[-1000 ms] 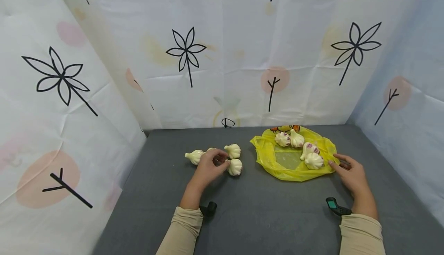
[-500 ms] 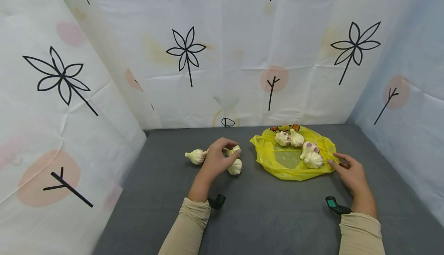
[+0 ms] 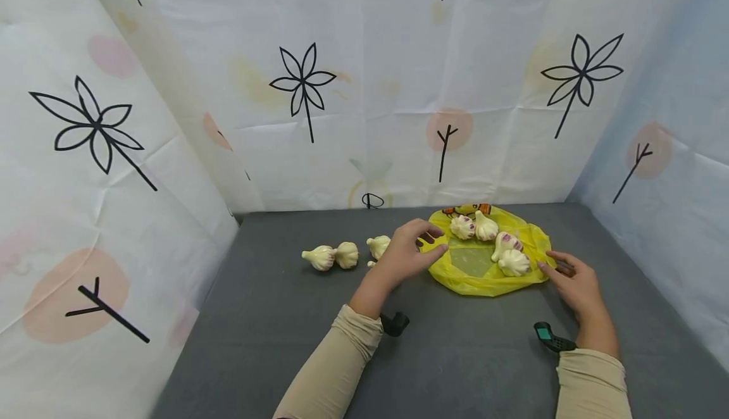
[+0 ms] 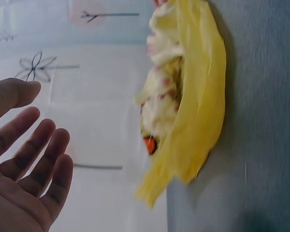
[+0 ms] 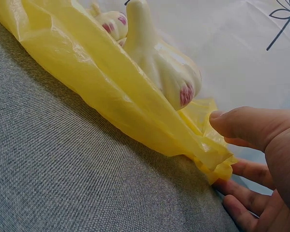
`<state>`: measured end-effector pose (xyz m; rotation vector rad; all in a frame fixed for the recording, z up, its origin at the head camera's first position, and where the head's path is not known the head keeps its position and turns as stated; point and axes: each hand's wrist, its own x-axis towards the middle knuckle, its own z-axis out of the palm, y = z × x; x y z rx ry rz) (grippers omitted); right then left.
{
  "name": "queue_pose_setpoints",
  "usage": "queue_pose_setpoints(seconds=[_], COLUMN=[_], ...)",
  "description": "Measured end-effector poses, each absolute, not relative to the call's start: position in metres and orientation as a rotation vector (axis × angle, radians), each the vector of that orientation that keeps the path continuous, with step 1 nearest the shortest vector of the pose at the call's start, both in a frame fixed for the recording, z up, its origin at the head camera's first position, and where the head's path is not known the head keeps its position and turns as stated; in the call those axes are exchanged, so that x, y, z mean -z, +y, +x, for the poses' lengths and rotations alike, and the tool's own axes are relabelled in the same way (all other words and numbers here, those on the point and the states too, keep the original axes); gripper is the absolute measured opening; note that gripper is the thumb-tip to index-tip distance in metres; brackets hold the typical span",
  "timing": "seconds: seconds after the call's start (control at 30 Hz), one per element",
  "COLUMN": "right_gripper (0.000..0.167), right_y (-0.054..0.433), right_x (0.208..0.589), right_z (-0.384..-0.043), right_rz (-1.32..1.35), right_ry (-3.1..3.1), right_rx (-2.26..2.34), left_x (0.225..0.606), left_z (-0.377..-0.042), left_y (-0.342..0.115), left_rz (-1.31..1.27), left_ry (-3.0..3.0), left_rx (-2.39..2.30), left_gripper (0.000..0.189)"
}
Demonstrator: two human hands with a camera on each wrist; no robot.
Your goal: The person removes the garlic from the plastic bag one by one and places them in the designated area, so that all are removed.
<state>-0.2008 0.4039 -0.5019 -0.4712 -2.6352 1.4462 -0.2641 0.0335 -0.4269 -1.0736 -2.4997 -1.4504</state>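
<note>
In the head view my left hand (image 3: 405, 253) hovers beside the left rim of a yellow plastic bag (image 3: 462, 285). The left wrist view shows that hand's palm (image 4: 19, 193) bare, fingers loosely bent and apart. My right hand (image 3: 579, 287) stays at the bag's right edge. Up close, its fingers (image 5: 246, 200) lie against the outside of the plastic while the thumb (image 5: 241, 123) stands above the edge. Inside the bag sit several garlic bulbs, one of them a white bulb (image 3: 514, 262) near the right hand.
Left of the bag, a garlic bulb (image 3: 319, 257) and a second bulb (image 3: 347, 255) lie side by side on the grey table (image 3: 455, 356). Another bulb (image 3: 377, 245) is partly behind my left hand, and a sliver of one more shows below it. A patterned cloth (image 3: 364, 90) hangs behind.
My left hand has moved right, from the loose bulbs to the bag's left rim, uncovering the two leftmost bulbs. My right hand and the bag have kept their places.
</note>
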Motion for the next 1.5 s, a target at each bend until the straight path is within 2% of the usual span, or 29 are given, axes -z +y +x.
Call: queue_pose_setpoints(seconds=[0.3, 0.77, 1.1, 1.5], right_gripper=[0.074, 0.073, 0.071, 0.07], right_y=[0.404, 0.404, 0.405, 0.404], right_x=[0.501, 0.501, 0.502, 0.502], right_z=[-0.203, -0.206, -0.205, -0.205], right_rz=[-0.47, -0.453, -0.488, -0.49], right_ry=[-2.623, -2.619, -2.61, -2.606], right_rx=[-1.451, -1.457, -1.426, -1.445], left_x=[0.433, 0.471, 0.483, 0.488], left_z=[-0.259, -0.26, -0.259, -0.262], left_y=[0.089, 0.145, 0.168, 0.174], left_rz=[-1.296, -1.158, -1.086, -1.09], left_ry=[-2.5, -2.622, -2.619, -2.705], left_rx=[1.467, 1.531, 1.558, 1.401], left_gripper=[0.025, 0.034, 0.034, 0.021])
